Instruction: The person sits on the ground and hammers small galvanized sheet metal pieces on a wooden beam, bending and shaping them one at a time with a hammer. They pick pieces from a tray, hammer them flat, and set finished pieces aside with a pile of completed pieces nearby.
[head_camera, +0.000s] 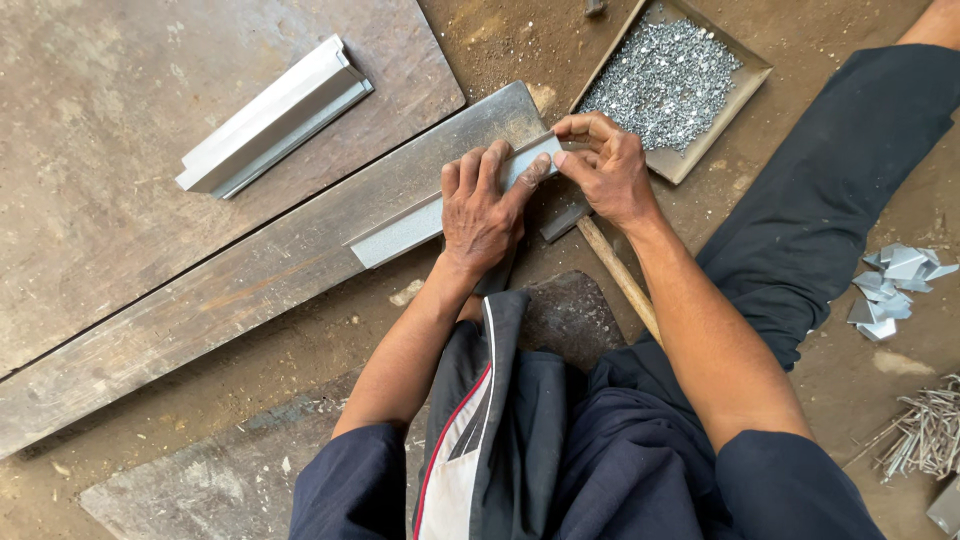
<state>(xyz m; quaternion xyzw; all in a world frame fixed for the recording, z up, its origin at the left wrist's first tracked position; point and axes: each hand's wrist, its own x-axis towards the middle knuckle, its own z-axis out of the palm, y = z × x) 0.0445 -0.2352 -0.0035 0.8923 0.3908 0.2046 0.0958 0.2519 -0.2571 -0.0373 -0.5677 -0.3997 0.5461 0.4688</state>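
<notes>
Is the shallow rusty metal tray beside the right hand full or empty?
Partly full: a heap of small silvery metal pieces covers most of the shallow rusty metal tray, leaving its near corner bare.

No packages, labels (or screens) anywhere.

One camera sits on the person's head, looking straight down, close above the dirt floor (300, 350).

Matt grey metal strip (440, 208) on a rusty, worn steel plate (250, 280); wooden hammer handle (620, 280).
</notes>
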